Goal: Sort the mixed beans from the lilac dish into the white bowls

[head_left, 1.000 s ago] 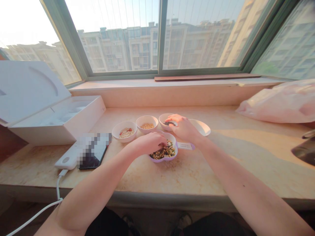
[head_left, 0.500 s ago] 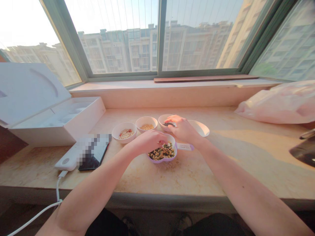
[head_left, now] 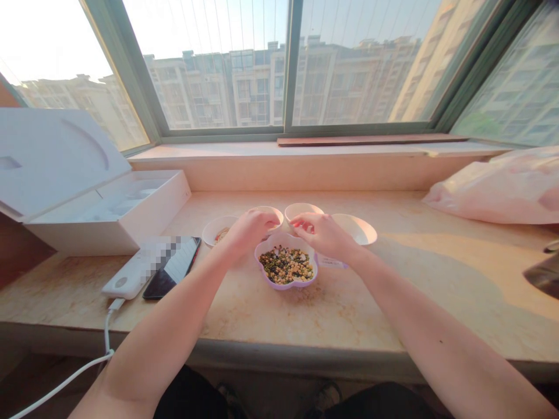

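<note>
Mixed beans and seeds (head_left: 286, 265) lie in a purple-rimmed, scalloped white bowl (head_left: 287, 285) with a labelled handle (head_left: 332, 263). My left hand (head_left: 255, 226) is closed in a pinch over a round white bowl (head_left: 266, 208) behind it; what its fingertips hold is hidden. At the front rim of another white bowl (head_left: 303, 207), my right hand (head_left: 321, 233) has its fingers bent toward the thumb, and anything between them is too small to name. Partly behind my left hand stands a white bowl (head_left: 213, 231) with pale and red pieces. A further white bowl (head_left: 360, 228) is beside my right hand.
To the left are an open white box (head_left: 152, 201), a dark phone (head_left: 174, 270) and a white power bank (head_left: 126, 279) with a cable (head_left: 107, 329). A plastic bag (head_left: 498, 189) lies at the right, near a dark object (head_left: 544, 273). Windows stand behind the counter.
My left hand has left the scalloped bowl, moving up and left to the round bowl behind. My right hand's fingers have drawn back from inside the dark-bean bowl to its front rim.
</note>
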{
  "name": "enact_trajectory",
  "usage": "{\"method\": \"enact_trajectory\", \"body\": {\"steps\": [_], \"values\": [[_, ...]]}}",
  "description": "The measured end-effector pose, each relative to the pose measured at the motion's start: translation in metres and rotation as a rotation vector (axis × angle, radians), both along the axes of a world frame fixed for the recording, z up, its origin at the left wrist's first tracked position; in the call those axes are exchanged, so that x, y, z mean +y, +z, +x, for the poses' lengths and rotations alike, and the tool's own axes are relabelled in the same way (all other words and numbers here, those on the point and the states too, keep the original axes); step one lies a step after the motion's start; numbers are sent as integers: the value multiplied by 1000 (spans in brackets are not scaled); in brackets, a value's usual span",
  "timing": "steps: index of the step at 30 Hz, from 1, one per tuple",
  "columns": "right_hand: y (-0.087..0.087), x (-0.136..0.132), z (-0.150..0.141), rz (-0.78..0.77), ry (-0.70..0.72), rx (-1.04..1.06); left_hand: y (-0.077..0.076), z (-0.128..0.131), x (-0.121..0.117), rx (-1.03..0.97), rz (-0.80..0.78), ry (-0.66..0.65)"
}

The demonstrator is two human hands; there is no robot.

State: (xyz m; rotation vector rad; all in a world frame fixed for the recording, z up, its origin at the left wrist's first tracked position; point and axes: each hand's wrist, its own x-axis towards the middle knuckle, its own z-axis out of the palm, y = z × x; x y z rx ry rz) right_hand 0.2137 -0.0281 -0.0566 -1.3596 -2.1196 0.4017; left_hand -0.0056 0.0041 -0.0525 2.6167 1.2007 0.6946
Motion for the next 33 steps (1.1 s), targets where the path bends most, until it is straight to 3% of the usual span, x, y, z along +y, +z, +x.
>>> {"method": "enact_trajectory", "body": {"steps": [4,7,12,18,24,33], "values": [[-1,-12,-11,-70,259,-48,-6,-10,13,-74,-3,93],[-2,-21,-19,-104,366,-139,-15,-13,20,-80,-18,135],[-6,-28,-29,-108,352,-250,-22,-14,25,14,-23,137],[-13,-21,-37,-119,331,-321,-14,-11,18,119,-7,176],[-16,-15,-46,-66,348,-325,-8,-6,14,148,28,182],[-28,-9,-44,-137,277,-267,-7,-3,10,151,60,171]]}}
